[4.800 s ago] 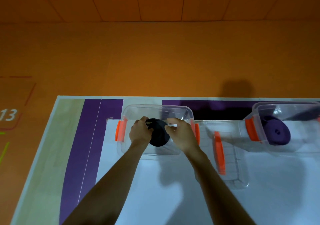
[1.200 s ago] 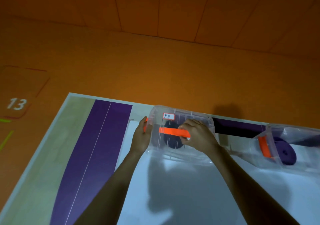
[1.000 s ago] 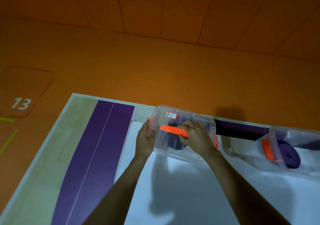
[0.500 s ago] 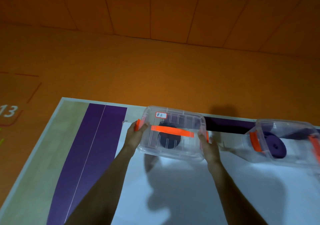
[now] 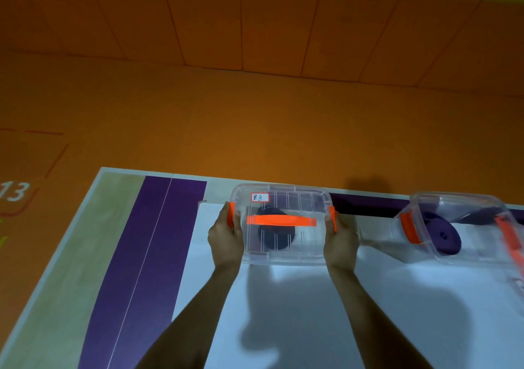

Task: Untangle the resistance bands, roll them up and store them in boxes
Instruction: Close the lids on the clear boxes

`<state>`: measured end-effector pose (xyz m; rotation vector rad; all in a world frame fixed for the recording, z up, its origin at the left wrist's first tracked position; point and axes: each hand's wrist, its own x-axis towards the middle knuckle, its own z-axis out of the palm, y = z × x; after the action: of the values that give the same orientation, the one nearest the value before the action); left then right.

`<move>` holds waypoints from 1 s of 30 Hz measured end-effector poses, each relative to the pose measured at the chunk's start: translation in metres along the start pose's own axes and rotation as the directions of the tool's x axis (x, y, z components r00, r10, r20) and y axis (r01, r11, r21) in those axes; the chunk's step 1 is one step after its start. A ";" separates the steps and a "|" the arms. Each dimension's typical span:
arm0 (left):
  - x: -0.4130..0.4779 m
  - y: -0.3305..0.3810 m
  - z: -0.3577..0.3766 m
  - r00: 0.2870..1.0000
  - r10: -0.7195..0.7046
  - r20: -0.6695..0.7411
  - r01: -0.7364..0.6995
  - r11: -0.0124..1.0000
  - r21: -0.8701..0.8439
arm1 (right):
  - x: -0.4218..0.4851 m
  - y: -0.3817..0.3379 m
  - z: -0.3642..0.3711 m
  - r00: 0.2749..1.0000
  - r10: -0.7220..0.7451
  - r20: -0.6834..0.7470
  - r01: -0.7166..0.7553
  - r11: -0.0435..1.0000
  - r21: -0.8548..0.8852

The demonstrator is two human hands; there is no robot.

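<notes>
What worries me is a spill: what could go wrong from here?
Left hand and right hand hold the clear box only at its ends; it could slip. Whether its orange latches are snapped is unclear, so the lid might lift. Swinging right could bump the tilted second box.

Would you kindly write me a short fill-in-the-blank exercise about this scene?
1. The left hand and right hand hold a labelled box whose rolled band is ___.
2. Its lid handle is coloured ___.
3. The neighbouring box holds a band roll coloured ___.
Missing words: black; orange; purple.
</notes>
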<state>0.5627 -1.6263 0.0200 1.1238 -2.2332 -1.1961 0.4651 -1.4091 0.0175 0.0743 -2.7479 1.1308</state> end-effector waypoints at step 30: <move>-0.251 0.209 0.227 0.709 0.315 0.631 -0.692 0.488 0.532 | 0.082 0.241 -0.311 0.933 -0.151 0.328 0.305 0.816 -0.492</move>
<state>0.4748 -1.2427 0.0727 0.2200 -3.2547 -0.2236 0.4002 -1.0177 0.0822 0.5124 -3.0766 0.2728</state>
